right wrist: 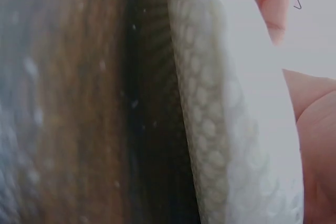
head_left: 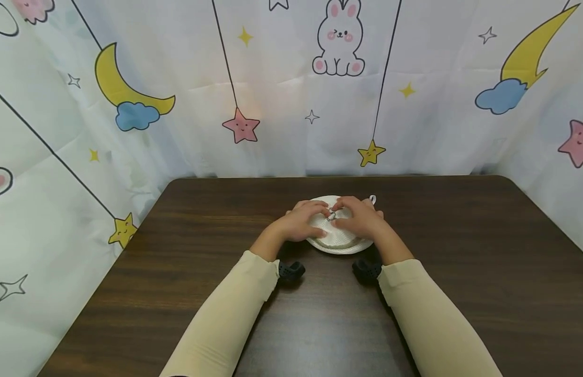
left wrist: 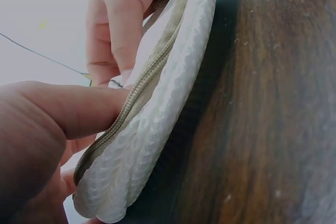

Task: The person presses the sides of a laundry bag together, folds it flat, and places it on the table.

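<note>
A white woven hat (head_left: pixel 339 241) lies on the table between both hands, with a beige cord band round its crown and a small loop (head_left: pixel 372 199) at its far right. My left hand (head_left: pixel 302 220) grips its left side, fingers bent over the top. In the left wrist view, the left thumb (left wrist: pixel 84 106) presses against the corded band (left wrist: pixel 149 74). From the right, my right hand (head_left: pixel 362 219) holds the hat, its fingertips close to the left hand's. The right wrist view shows the brim (right wrist: pixel 202 103) close up; part of the right hand is hidden behind it.
The dark wooden table (head_left: pixel 178 293) extends around the hat to its far edge. A white curtain (head_left: pixel 282 73) printed with moons, stars and a rabbit hangs behind it. Black wrist devices (head_left: pixel 291 271) sit below both hands, near the cream sleeves (head_left: pixel 225 314).
</note>
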Tool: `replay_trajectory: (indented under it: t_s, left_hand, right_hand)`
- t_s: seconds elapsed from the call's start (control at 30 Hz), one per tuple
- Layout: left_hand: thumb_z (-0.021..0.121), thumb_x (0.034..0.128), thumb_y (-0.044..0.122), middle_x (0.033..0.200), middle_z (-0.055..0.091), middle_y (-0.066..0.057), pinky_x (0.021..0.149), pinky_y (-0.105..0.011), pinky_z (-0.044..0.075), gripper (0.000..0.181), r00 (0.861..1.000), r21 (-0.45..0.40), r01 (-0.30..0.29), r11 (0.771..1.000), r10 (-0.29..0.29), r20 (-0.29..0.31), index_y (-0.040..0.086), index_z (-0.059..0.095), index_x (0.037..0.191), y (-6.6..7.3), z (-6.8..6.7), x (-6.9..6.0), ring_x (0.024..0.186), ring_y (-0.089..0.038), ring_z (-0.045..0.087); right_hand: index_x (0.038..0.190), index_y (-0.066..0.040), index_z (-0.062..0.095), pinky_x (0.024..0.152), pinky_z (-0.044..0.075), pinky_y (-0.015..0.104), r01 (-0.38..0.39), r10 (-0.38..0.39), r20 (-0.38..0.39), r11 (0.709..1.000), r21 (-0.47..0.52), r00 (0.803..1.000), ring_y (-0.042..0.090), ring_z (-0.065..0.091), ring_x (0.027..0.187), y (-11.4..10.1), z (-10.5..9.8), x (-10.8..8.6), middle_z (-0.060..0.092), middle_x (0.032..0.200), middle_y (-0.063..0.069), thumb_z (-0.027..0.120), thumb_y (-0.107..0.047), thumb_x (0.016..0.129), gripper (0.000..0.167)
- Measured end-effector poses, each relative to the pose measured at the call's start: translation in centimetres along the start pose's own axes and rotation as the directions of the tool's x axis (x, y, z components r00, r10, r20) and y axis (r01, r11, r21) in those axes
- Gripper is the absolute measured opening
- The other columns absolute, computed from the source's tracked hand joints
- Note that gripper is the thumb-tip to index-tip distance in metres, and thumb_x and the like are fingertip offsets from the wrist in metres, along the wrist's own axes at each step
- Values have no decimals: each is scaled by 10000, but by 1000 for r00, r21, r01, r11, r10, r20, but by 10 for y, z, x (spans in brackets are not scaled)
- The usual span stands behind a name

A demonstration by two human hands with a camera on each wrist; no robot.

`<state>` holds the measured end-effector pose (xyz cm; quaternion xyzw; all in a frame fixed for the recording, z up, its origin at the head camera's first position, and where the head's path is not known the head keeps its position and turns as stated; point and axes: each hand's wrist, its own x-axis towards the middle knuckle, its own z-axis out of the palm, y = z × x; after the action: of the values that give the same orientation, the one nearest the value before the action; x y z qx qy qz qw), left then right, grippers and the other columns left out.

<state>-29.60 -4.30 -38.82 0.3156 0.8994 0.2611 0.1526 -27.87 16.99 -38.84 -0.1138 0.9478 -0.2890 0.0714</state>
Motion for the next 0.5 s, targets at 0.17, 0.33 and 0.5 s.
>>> replay_trajectory:
  t_s: [0.17,0.33,0.5]
  left_hand:
    - [676,935,299,1585,317,47,1100,-713,147,414,1000,18,13,1000,-13,-2,218,562,1325,3,0,1,1500,-303,117]
    - [665,943,310,1583,321,50,1105,-704,152,415,1000,26,25,999,-25,4,216,562,1334,6,1,1,1504,-317,102]
    - [676,936,302,1582,322,44,1100,-712,147,411,1000,12,30,999,-30,-5,213,566,1322,6,1,0,1496,-307,127]
  right_hand:
    - [1218,-200,660,940,236,693,4,-5,-22,1000,-29,1000,427,295,1330,0,0,0,380,1552,83,649,-335,939,311]
    - [1220,-186,698,952,249,707,-3,2,-18,999,-53,1000,438,277,1357,0,-1,-1,393,1544,57,638,-334,944,320]
    - [1273,-183,668,984,199,760,3,-3,0,1000,-21,1000,475,227,1400,3,0,0,371,1565,53,613,-371,964,367]
